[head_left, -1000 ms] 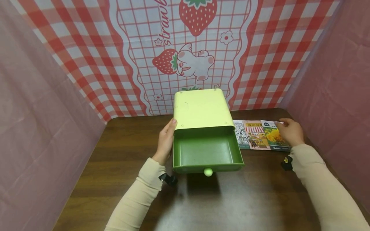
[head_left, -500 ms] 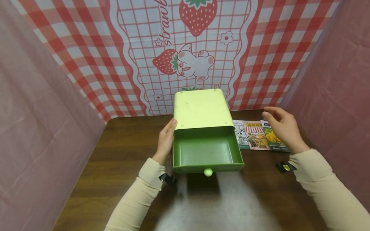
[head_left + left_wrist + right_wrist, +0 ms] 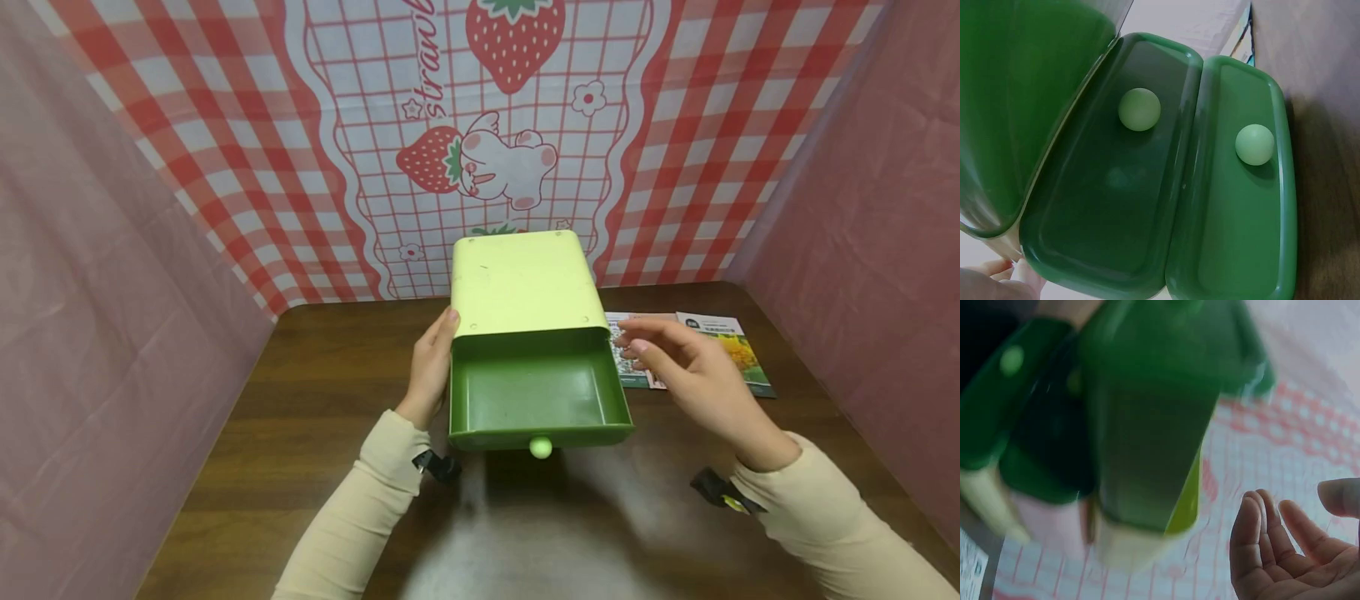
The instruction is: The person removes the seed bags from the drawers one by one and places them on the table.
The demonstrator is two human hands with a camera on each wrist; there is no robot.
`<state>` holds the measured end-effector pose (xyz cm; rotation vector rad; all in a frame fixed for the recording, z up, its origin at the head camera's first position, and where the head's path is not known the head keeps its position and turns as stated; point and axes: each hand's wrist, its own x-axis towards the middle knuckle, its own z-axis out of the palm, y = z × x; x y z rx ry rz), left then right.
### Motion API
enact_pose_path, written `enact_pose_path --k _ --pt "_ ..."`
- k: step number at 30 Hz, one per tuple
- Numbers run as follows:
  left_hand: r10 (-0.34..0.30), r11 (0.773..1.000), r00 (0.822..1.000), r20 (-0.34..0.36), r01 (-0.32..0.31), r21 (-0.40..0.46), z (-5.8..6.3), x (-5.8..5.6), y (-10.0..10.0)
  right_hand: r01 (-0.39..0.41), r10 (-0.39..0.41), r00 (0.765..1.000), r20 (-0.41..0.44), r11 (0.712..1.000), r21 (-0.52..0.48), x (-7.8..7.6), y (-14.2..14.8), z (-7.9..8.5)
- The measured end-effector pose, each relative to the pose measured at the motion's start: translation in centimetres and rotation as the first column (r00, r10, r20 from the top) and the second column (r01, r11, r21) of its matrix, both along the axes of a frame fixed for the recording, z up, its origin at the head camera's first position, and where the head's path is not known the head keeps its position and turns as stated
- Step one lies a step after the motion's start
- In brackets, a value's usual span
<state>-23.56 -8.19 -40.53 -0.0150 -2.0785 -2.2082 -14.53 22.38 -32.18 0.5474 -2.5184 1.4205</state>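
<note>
A pale yellow drawer cabinet (image 3: 525,279) stands on the table with its green top drawer (image 3: 528,392) pulled out; I see nothing in it. Below, the two lower green drawers are pushed in, as the upper one's knob (image 3: 1139,109) and the lower one's knob (image 3: 1255,144) show in the left wrist view. My left hand (image 3: 429,367) rests against the cabinet's left side, thumb near the front edge. Holding nothing, my right hand (image 3: 705,379) hovers just right of the drawer, fingers loosely bent. In the right wrist view that hand (image 3: 1297,550) is apart from the blurred cabinet.
Flat printed cards or packets lie right of the cabinet, one with a yellow flower (image 3: 742,354); my right hand partly covers the others. A red-and-white checked cloth (image 3: 690,167) hangs behind, with pink curtains (image 3: 847,233) at both sides of the wooden table (image 3: 315,417).
My right hand has left the flower-printed card at the right and moved left toward the drawer. The left hand and the cabinet have stayed in place.
</note>
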Motion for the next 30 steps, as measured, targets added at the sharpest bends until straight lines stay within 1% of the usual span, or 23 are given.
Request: enact_pose_path --k 3,6,10,17,20,22,26,30 --pt "0.001 1.0 1.0 0.004 -0.001 0.007 0.0 0.0 0.0 -0.097 0.099 0.995 0.017 0.993 -0.068 1.2 -1.2 -0.3" --pt "0.004 1.0 1.0 -0.001 -0.004 0.014 0.0 0.0 0.1 -0.198 0.204 0.979 0.032 0.971 -0.135 2.2 -2.2 -0.7" --pt "0.009 1.0 1.0 -0.001 -0.009 0.003 0.0 0.0 0.1 -0.295 0.303 0.952 0.032 0.942 -0.158 3.4 -3.2 -1.2" --pt "0.007 1.0 1.0 -0.006 -0.007 0.006 0.0 0.2 0.2 -0.378 0.391 0.918 0.069 0.914 -0.149 5.1 -4.0 -2.0" --pt "0.009 1.0 1.0 -0.004 -0.009 0.011 0.0 0.3 0.2 -0.419 0.435 0.895 0.095 0.895 -0.152 5.5 -4.4 -2.6" --pt "0.009 1.0 1.0 -0.004 -0.009 0.011 0.1 0.3 0.2 -0.439 0.458 0.88 0.128 0.885 -0.155 5.6 -4.6 -3.1" --pt "0.006 1.0 1.0 -0.008 -0.006 0.011 0.1 0.2 0.2 -0.455 0.483 0.846 0.224 0.875 -0.166 5.4 -5.0 -4.4" --pt "0.006 1.0 1.0 -0.009 -0.006 0.009 0.1 0.2 0.2 -0.452 0.493 0.808 0.322 0.87 -0.199 5.2 -5.4 -5.6"
